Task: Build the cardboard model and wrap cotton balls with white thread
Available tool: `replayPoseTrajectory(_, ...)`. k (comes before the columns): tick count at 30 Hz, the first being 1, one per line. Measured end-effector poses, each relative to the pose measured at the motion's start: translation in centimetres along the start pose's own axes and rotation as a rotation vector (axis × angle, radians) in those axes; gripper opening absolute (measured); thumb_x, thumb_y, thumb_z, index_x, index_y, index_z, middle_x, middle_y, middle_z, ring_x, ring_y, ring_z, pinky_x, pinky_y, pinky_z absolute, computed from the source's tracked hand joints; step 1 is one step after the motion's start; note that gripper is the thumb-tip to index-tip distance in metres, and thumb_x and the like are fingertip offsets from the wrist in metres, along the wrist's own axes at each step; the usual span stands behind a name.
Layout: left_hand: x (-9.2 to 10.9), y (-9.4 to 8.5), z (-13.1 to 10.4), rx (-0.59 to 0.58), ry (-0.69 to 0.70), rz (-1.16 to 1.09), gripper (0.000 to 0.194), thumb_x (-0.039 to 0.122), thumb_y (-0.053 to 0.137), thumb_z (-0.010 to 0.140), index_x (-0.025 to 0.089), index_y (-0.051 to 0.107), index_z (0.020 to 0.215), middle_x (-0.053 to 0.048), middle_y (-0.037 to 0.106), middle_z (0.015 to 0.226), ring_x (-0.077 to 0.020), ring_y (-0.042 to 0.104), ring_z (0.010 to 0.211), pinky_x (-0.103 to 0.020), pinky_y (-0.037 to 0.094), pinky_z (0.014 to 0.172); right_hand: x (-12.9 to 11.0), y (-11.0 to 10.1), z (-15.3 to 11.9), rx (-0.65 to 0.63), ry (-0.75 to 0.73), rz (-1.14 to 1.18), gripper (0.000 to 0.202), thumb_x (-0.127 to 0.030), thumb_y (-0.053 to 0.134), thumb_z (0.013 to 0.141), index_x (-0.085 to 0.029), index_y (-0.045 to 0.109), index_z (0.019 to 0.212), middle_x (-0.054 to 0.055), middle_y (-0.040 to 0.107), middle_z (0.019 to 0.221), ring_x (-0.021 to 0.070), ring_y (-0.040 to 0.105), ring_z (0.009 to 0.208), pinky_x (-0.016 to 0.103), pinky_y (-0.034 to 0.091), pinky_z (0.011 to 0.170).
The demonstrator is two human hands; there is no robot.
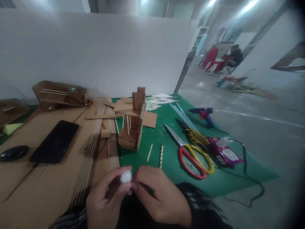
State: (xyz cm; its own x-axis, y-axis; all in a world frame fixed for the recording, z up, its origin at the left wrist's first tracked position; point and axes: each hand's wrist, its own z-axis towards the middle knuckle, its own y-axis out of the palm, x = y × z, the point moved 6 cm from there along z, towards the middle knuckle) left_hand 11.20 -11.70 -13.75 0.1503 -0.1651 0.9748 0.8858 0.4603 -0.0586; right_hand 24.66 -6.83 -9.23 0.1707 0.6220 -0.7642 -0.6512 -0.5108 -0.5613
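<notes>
Close to my body, my left hand (106, 197) pinches a small white rounded bundle (126, 176) that looks like wound thread or cotton. My right hand (163, 195) meets it from the right, thumb and finger pressed together beside the bundle; whatever they hold is hidden. Beyond my hands on the green table (152, 136) lie a short wooden stick (149, 152) and a patterned pencil (161, 156). A small cardboard structure (130, 136) with stick supports stands past them.
Scissors (188, 154), pliers (193, 133), a glue gun (203, 114) and a purple power strip (225, 151) with its cable are at right. A phone (56, 141), a mouse (14, 153) and long thin sticks (88, 165) rest on cardboard at left. A white panel (95, 54) stands behind.
</notes>
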Motion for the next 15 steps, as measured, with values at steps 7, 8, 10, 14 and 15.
replayPoseTrajectory(7,-0.2,-0.2,0.7,-0.057,0.089,-0.049,0.022,0.013,0.081,0.066,0.021,0.079,0.087,-0.006,0.081,0.089,-0.0218,0.077,0.079,-0.026,0.064,0.071,-1.2,-0.4,-1.2,-0.096,-0.057,-0.158,0.017,-0.013,0.045,0.086,-0.02,0.05,0.072,-0.001,0.052,0.066,0.013,0.047,0.062,0.024,0.033,0.056)
replayPoseTrajectory(8,-0.2,0.0,0.8,-0.1,0.07,-0.095,0.022,0.013,0.082,0.066,0.021,0.079,0.086,-0.007,0.081,0.088,-0.0225,0.077,0.078,-0.027,0.064,0.07,-1.5,-0.6,-1.2,-0.093,-0.08,-0.166,0.017,-0.013,0.045,0.087,-0.02,0.05,0.072,-0.001,0.052,0.065,0.0132,0.046,0.062,0.025,0.033,0.056)
replayPoseTrajectory(10,-0.1,0.5,0.9,-0.204,0.045,-0.143,0.022,0.013,0.084,0.064,0.023,0.08,0.083,-0.007,0.081,0.086,-0.0228,0.077,0.076,-0.027,0.064,0.069,-1.9,-1.2,-1.3,-0.091,-0.117,-0.173,0.017,-0.01,0.045,0.086,-0.02,0.051,0.074,-0.001,0.054,0.065,0.0137,0.046,0.062,0.026,0.033,0.057)
replayPoseTrajectory(14,1.2,1.6,0.8,-0.354,0.131,-0.062,0.022,0.018,0.084,0.068,0.028,0.081,0.088,-0.006,0.081,0.087,-0.0214,0.077,0.076,-0.024,0.063,0.07,-2.6,-2.2,-1.3,-0.155,-0.188,-0.215,0.017,-0.008,0.047,0.083,-0.021,0.05,0.073,0.0,0.054,0.065,0.0143,0.045,0.06,0.028,0.031,0.055)
replayPoseTrajectory(15,1.6,1.8,0.7,-0.366,0.169,-0.016,0.022,0.019,0.083,0.07,0.028,0.081,0.09,-0.006,0.081,0.087,-0.0211,0.077,0.077,-0.023,0.062,0.07,-2.6,-2.4,-1.3,-0.178,-0.195,-0.241,0.017,-0.008,0.047,0.083,-0.02,0.05,0.072,0.0,0.054,0.065,0.0145,0.045,0.06,0.028,0.031,0.055)
